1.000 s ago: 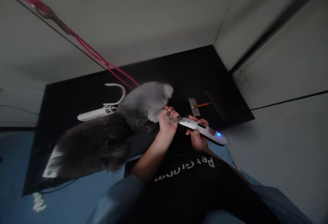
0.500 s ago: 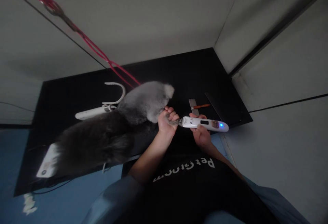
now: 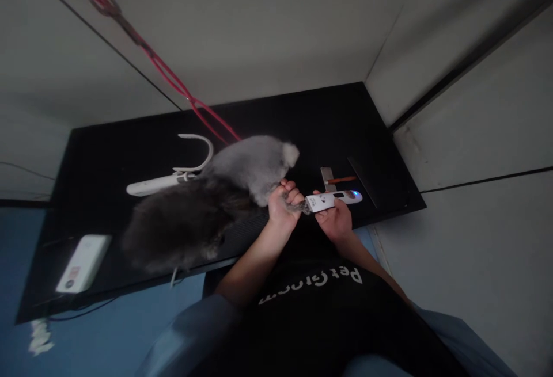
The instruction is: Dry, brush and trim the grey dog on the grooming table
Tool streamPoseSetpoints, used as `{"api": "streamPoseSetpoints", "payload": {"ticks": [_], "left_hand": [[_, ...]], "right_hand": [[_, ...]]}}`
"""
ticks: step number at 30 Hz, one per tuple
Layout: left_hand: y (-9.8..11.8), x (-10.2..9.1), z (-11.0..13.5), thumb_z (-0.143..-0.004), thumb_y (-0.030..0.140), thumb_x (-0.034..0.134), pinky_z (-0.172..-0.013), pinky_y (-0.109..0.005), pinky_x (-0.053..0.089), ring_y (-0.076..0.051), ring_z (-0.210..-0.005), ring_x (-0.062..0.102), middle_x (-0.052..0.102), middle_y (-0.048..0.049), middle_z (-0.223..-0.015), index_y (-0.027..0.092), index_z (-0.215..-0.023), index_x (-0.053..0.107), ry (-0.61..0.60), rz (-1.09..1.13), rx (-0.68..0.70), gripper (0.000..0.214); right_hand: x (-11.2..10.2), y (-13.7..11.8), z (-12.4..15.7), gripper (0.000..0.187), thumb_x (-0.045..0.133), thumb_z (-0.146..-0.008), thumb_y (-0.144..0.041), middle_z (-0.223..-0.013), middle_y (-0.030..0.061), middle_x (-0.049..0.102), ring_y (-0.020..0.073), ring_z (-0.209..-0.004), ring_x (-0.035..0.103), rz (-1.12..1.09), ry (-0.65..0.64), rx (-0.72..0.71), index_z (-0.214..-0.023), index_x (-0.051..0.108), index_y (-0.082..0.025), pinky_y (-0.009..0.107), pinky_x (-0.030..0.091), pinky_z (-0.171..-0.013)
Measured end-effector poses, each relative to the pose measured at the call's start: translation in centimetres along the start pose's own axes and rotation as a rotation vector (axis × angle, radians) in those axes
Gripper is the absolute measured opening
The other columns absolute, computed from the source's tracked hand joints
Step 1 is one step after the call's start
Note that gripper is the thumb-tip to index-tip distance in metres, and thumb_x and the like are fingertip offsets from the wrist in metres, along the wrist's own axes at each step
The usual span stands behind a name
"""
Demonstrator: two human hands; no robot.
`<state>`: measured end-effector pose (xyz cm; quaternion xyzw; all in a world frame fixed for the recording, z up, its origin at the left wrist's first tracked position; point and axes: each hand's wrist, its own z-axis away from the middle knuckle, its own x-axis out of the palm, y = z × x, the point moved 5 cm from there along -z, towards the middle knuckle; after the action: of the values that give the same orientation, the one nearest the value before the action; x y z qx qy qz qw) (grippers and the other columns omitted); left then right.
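A small grey dog (image 3: 250,164) is on a black table, its back and rump in short light-grey fur and its front end (image 3: 177,224) dark, fluffy and blurred. My left hand (image 3: 283,204) is closed round one of the dog's legs, with the furry paw (image 3: 302,207) sticking out to the right. In my right hand (image 3: 334,219) is a white hair clipper (image 3: 324,201) with a blue light at its far end. The clipper's head meets the paw's fur, but the exact contact is too small to make out.
Right of the dog, the black tabletop (image 3: 311,112) bears a slicker brush with an orange handle (image 3: 342,180) and a dark flat piece (image 3: 362,181). To the left are a white arm with a curved hook (image 3: 155,184) and a white box (image 3: 84,263). A red leash (image 3: 173,80) runs down to the dog.
The dog's dark front end has shifted right, off the white box. The clipper has swung slightly, its lit end now higher and further left. My left hand keeps its hold on the leg.
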<state>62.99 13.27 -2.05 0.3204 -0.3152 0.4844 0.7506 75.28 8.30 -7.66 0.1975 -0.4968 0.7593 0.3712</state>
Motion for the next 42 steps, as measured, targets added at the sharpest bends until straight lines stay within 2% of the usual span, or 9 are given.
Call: {"api": "streamPoseSetpoints", "payload": {"ticks": [5,11,19,25,34,36,38,40,42], "left_hand": [[-0.1,-0.4,-0.3,-0.073,0.0,0.044,-0.036,-0.015,0.018,-0.003,-0.035,0.024,0.04,0.0076,-0.055,0.019,-0.072,0.041,-0.008,-0.031,0.013,0.019],[0.0,-0.4,-0.1,-0.073,0.002,0.049,-0.037,-0.015,0.018,-0.003,-0.036,0.024,0.038,0.008,-0.055,0.019,-0.071,0.04,0.002,-0.083,0.028,0.019],[-0.5,-0.6,-0.2,-0.073,0.003,0.051,-0.036,-0.015,0.017,-0.003,-0.036,0.022,0.037,0.0083,-0.056,0.019,-0.072,0.04,0.009,-0.105,0.021,0.02],[-0.3,-0.3,-0.2,-0.073,0.004,0.052,-0.037,-0.015,0.017,-0.003,-0.037,0.022,0.037,0.0086,-0.055,0.019,-0.071,0.04,-0.01,-0.106,0.023,0.02],[-0.2,-0.5,-0.2,-0.072,0.002,0.049,-0.036,-0.015,0.017,-0.003,-0.036,0.022,0.037,0.0082,-0.055,0.019,-0.072,0.039,-0.004,-0.117,0.025,0.02],[-0.2,-0.5,-0.2,-0.071,0.001,0.049,-0.036,-0.015,0.017,-0.003,-0.036,0.023,0.037,0.008,-0.055,0.019,-0.072,0.039,-0.011,-0.114,0.029,0.021],[-0.2,-0.5,-0.2,-0.071,0.002,0.05,-0.037,-0.015,0.018,-0.003,-0.036,0.023,0.037,0.008,-0.055,0.019,-0.072,0.039,-0.023,-0.109,0.032,0.02],[-0.2,-0.4,-0.2,-0.071,0.002,0.05,-0.037,-0.015,0.019,-0.003,-0.036,0.024,0.037,0.008,-0.055,0.019,-0.072,0.04,-0.035,-0.102,0.031,0.02],[-0.1,-0.4,-0.2,-0.071,0.002,0.05,-0.037,-0.015,0.019,-0.003,-0.036,0.024,0.038,0.0079,-0.056,0.019,-0.072,0.04,-0.044,-0.093,0.032,0.02]], "right_hand": [[0.8,-1.6,0.9,0.03,0.068,-0.071,-0.031,-0.093,0.0046,0.074,0.0146,-0.063,0.061,0.134,0.061,-0.148,-0.096,0.056,-0.022,0.024,0.043,-0.046],[2.1,-3.5,2.4,0.028,0.069,-0.073,-0.024,-0.097,0.0006,0.073,0.0063,-0.051,0.054,0.38,0.096,-0.319,-0.096,0.053,-0.022,0.022,0.047,-0.051],[2.6,-3.8,2.5,0.026,0.067,-0.074,-0.024,-0.093,-0.0006,0.071,0.0052,-0.046,0.051,0.472,0.104,-0.354,-0.094,0.05,-0.022,0.022,0.046,-0.047],[1.4,-3.1,2.5,0.031,0.064,-0.077,-0.03,-0.106,0.0016,0.069,0.0115,-0.07,0.061,0.308,0.2,-0.432,-0.102,0.047,-0.026,0.023,0.049,-0.053],[1.8,-2.7,2.2,0.027,0.065,-0.077,-0.029,-0.097,-0.0001,0.07,0.0063,-0.048,0.051,0.404,0.104,-0.318,-0.098,0.049,-0.024,0.023,0.044,-0.048],[2.0,-2.9,2.4,0.026,0.065,-0.078,-0.027,-0.101,0.0006,0.069,0.008,-0.055,0.055,0.427,0.087,-0.35,-0.098,0.049,-0.024,0.024,0.047,-0.053],[2.2,-3.4,3.0,0.028,0.066,-0.076,-0.024,-0.106,0.0009,0.068,0.0124,-0.075,0.062,0.452,0.042,-0.473,-0.099,0.049,-0.026,0.028,0.052,-0.069],[2.5,-3.9,3.8,0.03,0.066,-0.074,-0.021,-0.108,0.0013,0.066,0.0167,-0.097,0.062,0.504,-0.016,-0.615,-0.099,0.049,-0.026,0.035,0.051,-0.087],[2.9,-4.1,4.5,0.029,0.064,-0.075,-0.02,-0.107,0.0026,0.065,0.0195,-0.104,0.061,0.582,-0.071,-0.685,-0.099,0.049,-0.026,0.041,0.048,-0.095]]}}
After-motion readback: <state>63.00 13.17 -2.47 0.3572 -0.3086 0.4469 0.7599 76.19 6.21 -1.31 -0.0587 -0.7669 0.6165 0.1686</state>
